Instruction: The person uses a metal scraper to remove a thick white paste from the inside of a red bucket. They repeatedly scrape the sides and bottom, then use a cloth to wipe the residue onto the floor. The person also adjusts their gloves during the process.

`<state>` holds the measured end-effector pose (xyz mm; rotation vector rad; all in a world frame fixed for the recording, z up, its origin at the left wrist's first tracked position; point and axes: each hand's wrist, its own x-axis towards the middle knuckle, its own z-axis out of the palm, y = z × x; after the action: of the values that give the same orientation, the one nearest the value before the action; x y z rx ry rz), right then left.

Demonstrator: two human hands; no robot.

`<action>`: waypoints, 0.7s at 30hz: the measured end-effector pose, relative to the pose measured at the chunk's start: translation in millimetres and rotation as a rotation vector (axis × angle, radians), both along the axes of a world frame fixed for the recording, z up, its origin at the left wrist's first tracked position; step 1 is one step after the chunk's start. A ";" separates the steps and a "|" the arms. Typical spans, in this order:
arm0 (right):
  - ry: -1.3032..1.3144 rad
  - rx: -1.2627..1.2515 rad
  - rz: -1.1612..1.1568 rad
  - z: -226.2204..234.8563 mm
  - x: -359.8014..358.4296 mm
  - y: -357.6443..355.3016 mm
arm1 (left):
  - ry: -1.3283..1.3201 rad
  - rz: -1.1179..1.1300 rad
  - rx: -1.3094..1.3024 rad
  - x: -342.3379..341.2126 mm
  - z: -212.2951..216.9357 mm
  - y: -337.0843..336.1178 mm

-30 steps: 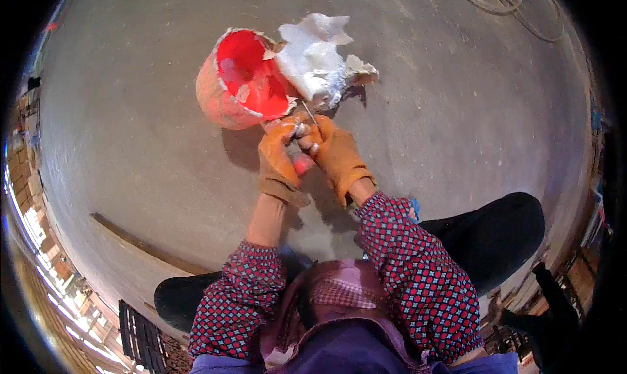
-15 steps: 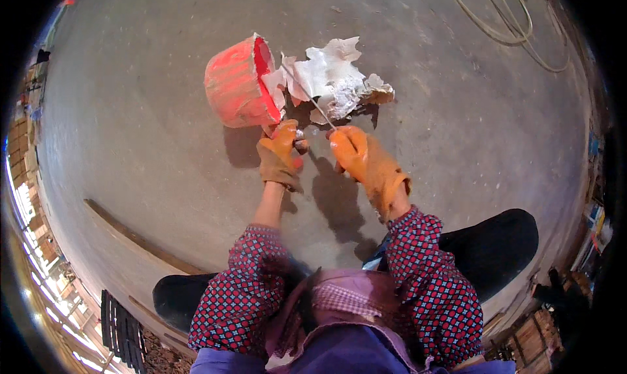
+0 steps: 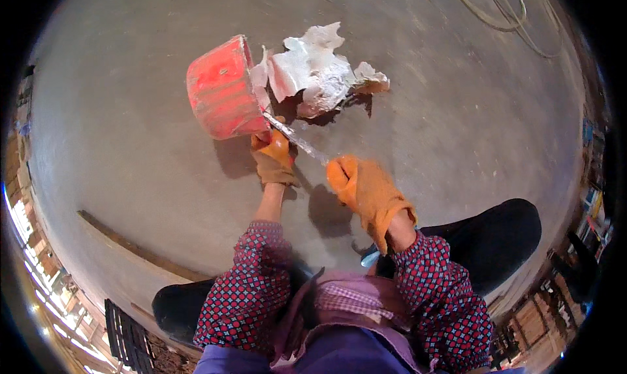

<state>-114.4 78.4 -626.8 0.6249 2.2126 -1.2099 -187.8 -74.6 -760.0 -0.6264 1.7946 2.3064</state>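
Observation:
A red bucket [image 3: 222,90], smeared with whitish dirt, is tipped on its side with its mouth facing right. My left hand [image 3: 273,157], in an orange work glove, is closed on the bucket's near rim; the fingertips are partly hidden. In my right hand [image 3: 356,181], gloved the same way, is a long narrow metal tool [image 3: 297,139] coated in white. Its far end reaches into the bucket's mouth, where the tip is hidden. Beyond the tool, crumpled, peeled-off sheets of white dried material [image 3: 317,74] lie on the floor, some right beside the bucket's mouth.
Grey concrete floor [image 3: 457,132] spreads around me. A pale hose or cable [image 3: 516,21] lies coiled at the far right. A wooden strip [image 3: 137,247] lies at the left, near my knee. Black slatted pieces [image 3: 129,335] sit at the lower left.
The bucket has shifted left and slightly nearer, turning a little in my left hand. My right hand has come nearer, and the tool has swung from the white sheets into the bucket's mouth.

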 end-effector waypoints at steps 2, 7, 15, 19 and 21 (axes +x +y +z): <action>0.046 0.068 0.017 -3.0 6.7 -3.1 | -0.043 -0.008 -0.040 0.8 -9.1 -3.6; 0.051 0.152 0.044 3.1 14.3 -4.1 | -0.130 0.087 0.445 4.4 -5.9 2.4; -0.128 0.098 0.055 13.1 7.0 1.4 | -0.006 0.022 0.108 3.9 -4.4 7.2; -0.053 0.047 0.075 -2.8 10.8 9.9 | -0.084 0.071 -0.059 5.3 -1.9 17.6; -0.075 0.014 0.015 2.9 6.5 6.5 | -0.087 0.057 0.011 5.0 -4.3 10.6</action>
<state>-107.9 84.9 -623.8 0.6478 2.1616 -1.1464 -182.8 -64.0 -764.3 -0.7731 1.7461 2.2860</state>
